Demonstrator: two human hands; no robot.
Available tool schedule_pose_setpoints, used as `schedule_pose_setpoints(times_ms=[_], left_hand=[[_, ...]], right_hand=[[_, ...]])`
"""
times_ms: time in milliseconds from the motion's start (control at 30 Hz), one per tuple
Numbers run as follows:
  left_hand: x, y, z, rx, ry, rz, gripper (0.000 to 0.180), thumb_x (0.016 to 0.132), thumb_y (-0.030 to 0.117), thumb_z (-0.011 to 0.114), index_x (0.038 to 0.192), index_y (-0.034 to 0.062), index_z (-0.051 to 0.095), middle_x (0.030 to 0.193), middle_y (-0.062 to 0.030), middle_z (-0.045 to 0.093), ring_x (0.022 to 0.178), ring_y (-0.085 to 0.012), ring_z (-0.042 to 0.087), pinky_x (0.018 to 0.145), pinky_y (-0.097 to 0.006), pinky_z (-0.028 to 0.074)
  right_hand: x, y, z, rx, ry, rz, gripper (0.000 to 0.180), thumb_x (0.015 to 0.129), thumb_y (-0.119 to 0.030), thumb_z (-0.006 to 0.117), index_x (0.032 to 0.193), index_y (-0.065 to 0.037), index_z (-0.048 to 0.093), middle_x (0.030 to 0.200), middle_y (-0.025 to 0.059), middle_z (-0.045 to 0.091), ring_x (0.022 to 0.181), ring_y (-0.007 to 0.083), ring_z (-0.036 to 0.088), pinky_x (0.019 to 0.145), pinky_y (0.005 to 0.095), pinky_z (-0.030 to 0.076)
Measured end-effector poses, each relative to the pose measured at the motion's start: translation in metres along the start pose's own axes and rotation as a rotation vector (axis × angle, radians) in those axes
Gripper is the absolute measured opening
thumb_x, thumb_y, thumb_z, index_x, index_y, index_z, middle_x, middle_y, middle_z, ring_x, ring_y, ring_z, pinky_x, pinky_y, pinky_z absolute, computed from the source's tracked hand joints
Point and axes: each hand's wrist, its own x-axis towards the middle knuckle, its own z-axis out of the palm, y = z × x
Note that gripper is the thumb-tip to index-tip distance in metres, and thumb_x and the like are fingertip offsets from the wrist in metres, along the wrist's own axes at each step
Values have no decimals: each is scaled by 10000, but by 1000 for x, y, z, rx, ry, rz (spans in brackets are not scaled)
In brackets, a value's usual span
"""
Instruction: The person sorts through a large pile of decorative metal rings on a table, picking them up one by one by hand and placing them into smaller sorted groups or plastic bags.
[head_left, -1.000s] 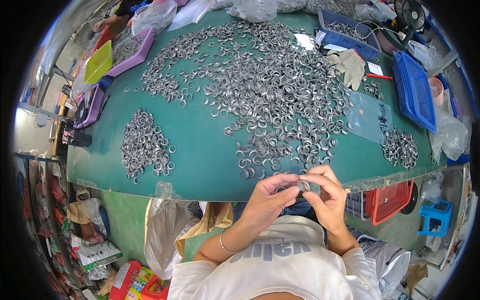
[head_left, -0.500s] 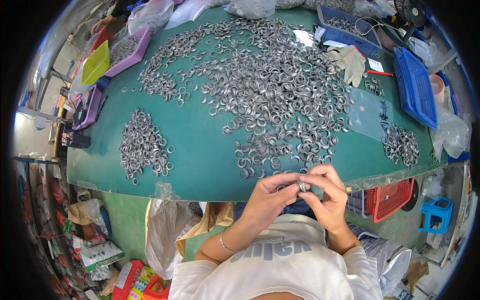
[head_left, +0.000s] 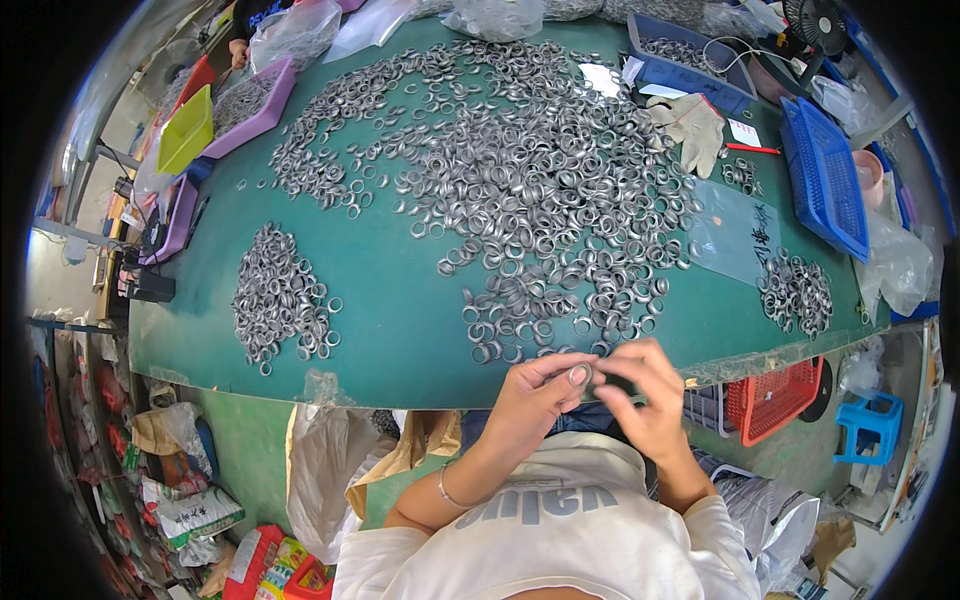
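At the table's near edge my left hand (head_left: 535, 400) is closed, its thumb pressed against the fingers around a small grey metal ring that they mostly hide. My right hand (head_left: 650, 395) is just beside it, fingertips at the left fingers, thumb held apart; its fingers are slightly blurred. Beyond both hands spreads a large heap of grey metal rings (head_left: 560, 170). A smaller pile of rings (head_left: 280, 300) lies on the left, and another pile (head_left: 797, 295) on the right.
The green table (head_left: 400, 300) also bears a glove (head_left: 690, 130), a clear plastic bag (head_left: 735, 230), blue baskets (head_left: 825, 180) and a grey-blue bin of rings (head_left: 690, 65). Pink (head_left: 255, 110) and yellow-green trays (head_left: 187, 130) stand at left. Below are a red basket (head_left: 775, 400) and a blue stool (head_left: 868, 430).
My right thumb and fingers have spread and come away from the ring that both hands were pinching. My left hand stays closed near the same place. The view has shifted slightly.
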Motion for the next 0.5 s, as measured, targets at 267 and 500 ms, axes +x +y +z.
schedule_pose_setpoints(times_ms=[267,500], left_hand=[[1,4,5,-108,34,-57,273,872,74,607,1124,-31,602,981,-135,637,733,-81,509,671,-209,437],[-3,9,14,36,66,-2,284,884,71,589,1144,-42,590,1003,-149,637,731,-85,519,663,-223,440]], right_hand=[[13,34,-6,-394,12,148,310,720,-58,697,1020,-27,626,1026,111,549,959,289,505,818,373,393],[5,40,5,-413,-42,160,388,697,-89,718,1069,-45,615,1083,118,529,1010,300,483,851,384,368]])
